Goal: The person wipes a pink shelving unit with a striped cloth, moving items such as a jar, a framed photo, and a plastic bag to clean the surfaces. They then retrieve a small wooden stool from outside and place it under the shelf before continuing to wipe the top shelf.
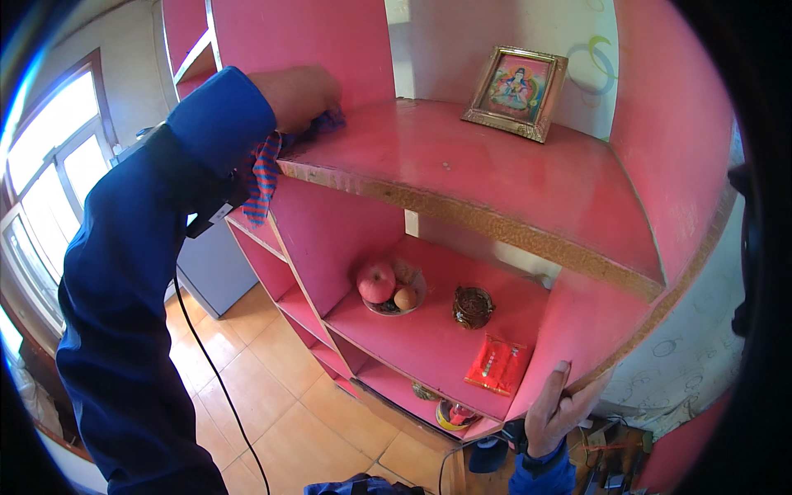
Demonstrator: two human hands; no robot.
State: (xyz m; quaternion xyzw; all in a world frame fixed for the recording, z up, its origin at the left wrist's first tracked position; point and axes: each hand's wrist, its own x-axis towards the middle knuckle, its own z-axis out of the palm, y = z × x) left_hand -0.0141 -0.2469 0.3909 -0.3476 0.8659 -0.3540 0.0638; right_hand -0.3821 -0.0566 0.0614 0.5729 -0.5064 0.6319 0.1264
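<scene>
My left hand [303,96] presses a red-and-blue striped cloth [265,176] onto the left end of the upper pink shelf board [433,151]. Part of the cloth hangs over the board's front edge. A gilt picture frame [515,93] holding a painted seated figure leans at the back of this board. Low on the right, my right hand [547,411] grips the front edge of the pink side panel [594,315], its thumb on the inner face. Its other fingers are partly hidden.
On the shelf below are a bowl [408,303] with an apple [376,283] and a round brown item, an ornate metal pot [473,307] and a red packet [498,365]. A tin [450,416] stands lower. A black cable [213,365] hangs above the tiled floor [272,383].
</scene>
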